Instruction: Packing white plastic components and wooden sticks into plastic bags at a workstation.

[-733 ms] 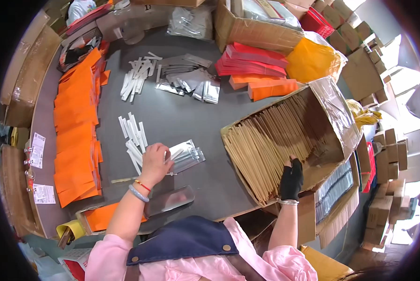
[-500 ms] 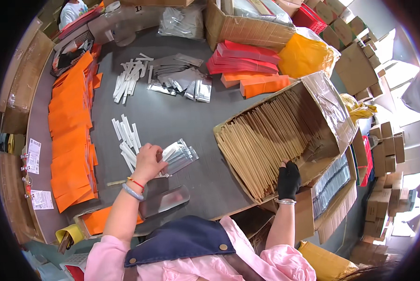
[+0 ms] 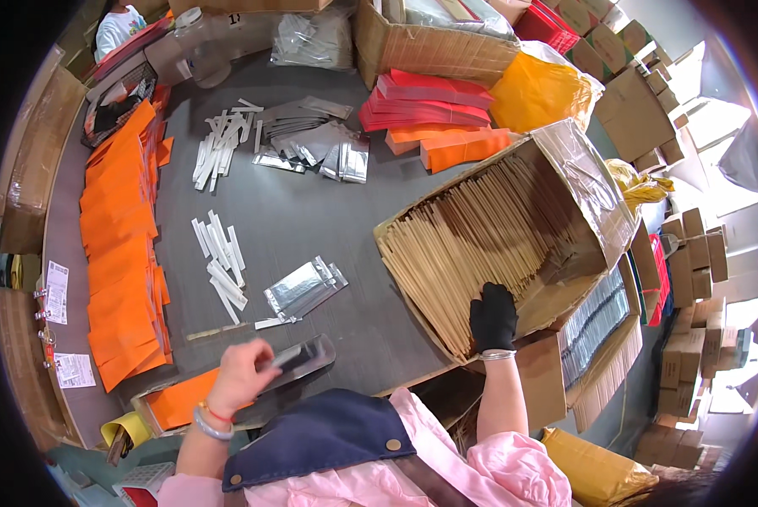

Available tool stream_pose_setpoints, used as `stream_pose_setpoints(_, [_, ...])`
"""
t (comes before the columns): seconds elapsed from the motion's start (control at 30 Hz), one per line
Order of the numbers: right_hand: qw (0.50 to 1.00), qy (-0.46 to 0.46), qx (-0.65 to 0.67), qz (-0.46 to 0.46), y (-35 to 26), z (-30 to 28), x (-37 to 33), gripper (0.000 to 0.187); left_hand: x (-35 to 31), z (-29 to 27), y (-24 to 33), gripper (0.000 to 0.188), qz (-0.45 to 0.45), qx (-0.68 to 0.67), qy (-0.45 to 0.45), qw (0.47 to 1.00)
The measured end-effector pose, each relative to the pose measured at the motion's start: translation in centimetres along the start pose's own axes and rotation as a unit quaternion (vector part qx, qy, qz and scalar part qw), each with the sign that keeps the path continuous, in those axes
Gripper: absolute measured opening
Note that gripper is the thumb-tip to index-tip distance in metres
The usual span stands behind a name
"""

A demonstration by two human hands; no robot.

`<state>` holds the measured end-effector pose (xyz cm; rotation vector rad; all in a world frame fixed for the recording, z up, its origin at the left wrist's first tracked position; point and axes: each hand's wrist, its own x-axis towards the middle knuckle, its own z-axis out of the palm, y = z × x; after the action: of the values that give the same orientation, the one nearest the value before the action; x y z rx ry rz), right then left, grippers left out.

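My left hand (image 3: 242,372) is closed, thumb and fingers together, at the left end of a clear plastic sleeve (image 3: 311,362) by the near table edge. What its fingers pinch is too small to make out. Under and beside the wrist lies an orange sheet (image 3: 184,400) in a shallow open box. My right hand (image 3: 493,318), in a black glove, rests on the thin wooden sticks (image 3: 434,279) that fill an open cardboard box (image 3: 565,279); its fingertips are hidden. Silver foil packets (image 3: 298,289) and loose white strips (image 3: 220,253) lie on the table beyond my left hand.
Overlapping orange sheets (image 3: 119,262) line the left side. More white strips (image 3: 218,148), silver packets (image 3: 345,156) and red envelopes (image 3: 429,101) lie farther back. A carton (image 3: 438,55) stands at the far edge. Beside the stick box, another carton holds clear packets (image 3: 594,325).
My left hand has left the foil packets and come toward the near edge, over the plastic sleeve. My right hand has shifted left and farther onto the sticks.
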<state>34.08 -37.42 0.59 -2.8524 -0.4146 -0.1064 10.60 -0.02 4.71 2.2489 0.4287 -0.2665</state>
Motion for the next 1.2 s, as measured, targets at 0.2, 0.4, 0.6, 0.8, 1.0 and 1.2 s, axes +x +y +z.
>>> stream_pose_setpoints(0.2, [0.997,-0.043,-0.042,0.042,-1.1,-0.9,0.1,0.018,-3.5,2.0,-1.1,0.04,0.057,0.163,0.112,0.979])
stream_pose_setpoints(0.4, [0.995,0.06,0.022,0.078,1.9,-1.8,-0.2,0.027,-4.9,1.3,-2.3,0.052,0.068,0.134,0.153,0.977])
stream_pose_setpoints(0.6, [0.96,0.019,0.156,-0.233,-6.8,-2.8,-1.3,0.015,-7.9,0.1,-3.4,0.075,0.034,0.186,0.143,0.972])
stream_pose_setpoints(0.8, [0.906,-0.226,0.086,-0.348,-12.8,1.9,-4.0,0.027,-7.3,0.7,-5.1,0.078,0.09,0.174,0.15,0.969])
stream_pose_setpoints(1.0, [0.842,-0.222,0.249,-0.423,-18.1,6.3,-5.4,0.027,-5.9,3.0,-3.4,0.078,0.092,0.137,0.161,0.973])
stream_pose_setpoints(1.2, [0.88,-0.23,0.347,-0.23,-19.4,7.6,-7.5,0.019,-5.7,3.3,-3.5,0.077,0.086,0.18,0.168,0.965])
